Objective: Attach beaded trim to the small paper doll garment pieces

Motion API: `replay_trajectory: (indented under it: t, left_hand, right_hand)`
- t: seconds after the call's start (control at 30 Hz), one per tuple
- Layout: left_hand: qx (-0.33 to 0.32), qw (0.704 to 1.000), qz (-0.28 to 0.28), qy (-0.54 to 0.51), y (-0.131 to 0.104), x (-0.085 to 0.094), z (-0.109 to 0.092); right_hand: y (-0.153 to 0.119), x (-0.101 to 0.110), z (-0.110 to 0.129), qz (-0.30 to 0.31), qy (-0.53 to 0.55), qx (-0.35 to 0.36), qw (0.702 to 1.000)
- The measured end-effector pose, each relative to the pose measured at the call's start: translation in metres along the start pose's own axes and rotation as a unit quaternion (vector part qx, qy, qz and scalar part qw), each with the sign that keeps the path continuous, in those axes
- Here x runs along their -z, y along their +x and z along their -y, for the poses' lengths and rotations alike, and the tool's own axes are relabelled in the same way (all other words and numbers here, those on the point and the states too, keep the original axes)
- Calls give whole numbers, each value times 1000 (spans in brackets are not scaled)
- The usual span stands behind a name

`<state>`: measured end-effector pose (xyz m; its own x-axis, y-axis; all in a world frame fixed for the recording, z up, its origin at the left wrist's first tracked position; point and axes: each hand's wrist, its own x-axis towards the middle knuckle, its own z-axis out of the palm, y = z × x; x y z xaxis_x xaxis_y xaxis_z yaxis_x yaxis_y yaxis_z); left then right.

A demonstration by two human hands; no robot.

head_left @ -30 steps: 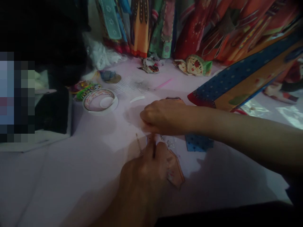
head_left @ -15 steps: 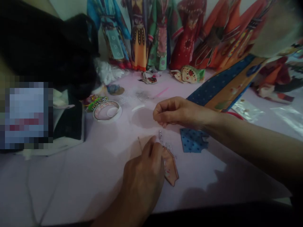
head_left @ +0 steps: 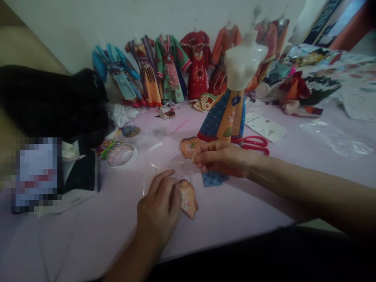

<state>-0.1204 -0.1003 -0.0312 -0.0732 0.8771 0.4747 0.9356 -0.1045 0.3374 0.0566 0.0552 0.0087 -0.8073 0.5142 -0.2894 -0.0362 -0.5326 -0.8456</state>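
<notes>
My left hand [head_left: 160, 199] hovers at the table with its fingers apart, beside an orange cloth piece [head_left: 188, 201] with dark edging and a flower pattern. My right hand [head_left: 221, 156] is pinched; a tiny pale spot shows at its fingertips, too small to name. Just behind those fingertips is a second orange flowered piece [head_left: 188, 145], partly covered by the hand. Under the right hand a blue patterned cloth piece [head_left: 214, 179] lies flat. Small shiny bits, perhaps beads, show between the hands.
A white mannequin bust [head_left: 245, 64] wears a blue and orange skirt [head_left: 217, 113]. Red-handled scissors [head_left: 255, 145] lie near my right wrist. Tape roll [head_left: 122, 155], plastic bag [head_left: 335, 137] and white card [head_left: 266, 127] lie around. Several dressed doll forms [head_left: 173, 64] line the wall.
My view has tilted up, showing the mannequin bust and scissors. My left hand has drawn away from the near orange piece and its fingers have opened. The second orange piece has come into sight.
</notes>
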Motion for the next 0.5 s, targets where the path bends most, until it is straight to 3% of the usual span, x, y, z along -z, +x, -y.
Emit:
replay_trajectory:
  t: [0.27,0.5]
  left_hand:
    - [109,981,152,55,7,0,2]
    - [137,978,135,79,5,-7,1]
  right_hand:
    - [-20,7,-4,-48,2,20,999]
    - [-32,16,-4,-47,16,19,999]
